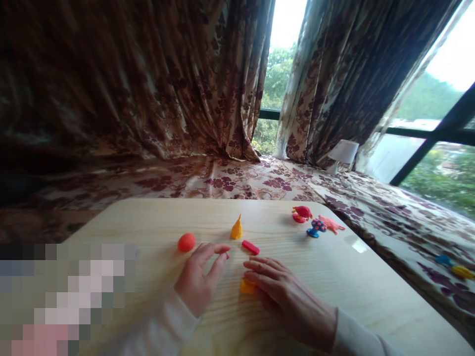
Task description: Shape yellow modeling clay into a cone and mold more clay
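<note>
Your right fingers (256, 269), extended over the yellow piece (247, 287) on the surface (148, 217), could flatten it if pressed; your left fingers (215, 264), curved open, could knock the nearby orange ball (186, 242).

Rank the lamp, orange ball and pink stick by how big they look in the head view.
1. Lamp
2. Orange ball
3. Pink stick
The lamp stands farther back; this is picture size only.

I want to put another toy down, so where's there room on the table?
There's bare table between the orange ball and the far-left corner, and between the right hand and the blue spotted toy. It's crowded where that toy bunches with the pink animal and red figure.
</note>
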Demonstrator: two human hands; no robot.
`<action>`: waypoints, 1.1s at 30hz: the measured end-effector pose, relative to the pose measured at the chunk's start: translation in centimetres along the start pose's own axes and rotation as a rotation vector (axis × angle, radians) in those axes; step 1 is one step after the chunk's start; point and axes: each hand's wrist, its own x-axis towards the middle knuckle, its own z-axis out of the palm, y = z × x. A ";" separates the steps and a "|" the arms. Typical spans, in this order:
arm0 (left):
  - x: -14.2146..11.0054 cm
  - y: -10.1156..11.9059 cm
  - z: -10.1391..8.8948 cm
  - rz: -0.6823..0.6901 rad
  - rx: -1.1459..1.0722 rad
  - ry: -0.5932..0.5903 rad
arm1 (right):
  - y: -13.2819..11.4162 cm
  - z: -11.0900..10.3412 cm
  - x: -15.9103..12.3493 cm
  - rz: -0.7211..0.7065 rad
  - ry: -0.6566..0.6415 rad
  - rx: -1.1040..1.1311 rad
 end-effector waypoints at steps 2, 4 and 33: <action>0.3 0.0 -0.5 -0.067 -0.047 0.090 | 0.0 0.1 0.7 0.004 0.007 -0.023; 0.4 -0.1 -0.8 -0.103 -0.092 0.182 | -0.1 0.3 1.6 -0.010 -0.016 -0.048; 0.7 2.7 -1.6 -0.348 -0.357 0.407 | -0.4 2.9 5.3 -0.188 -0.433 0.072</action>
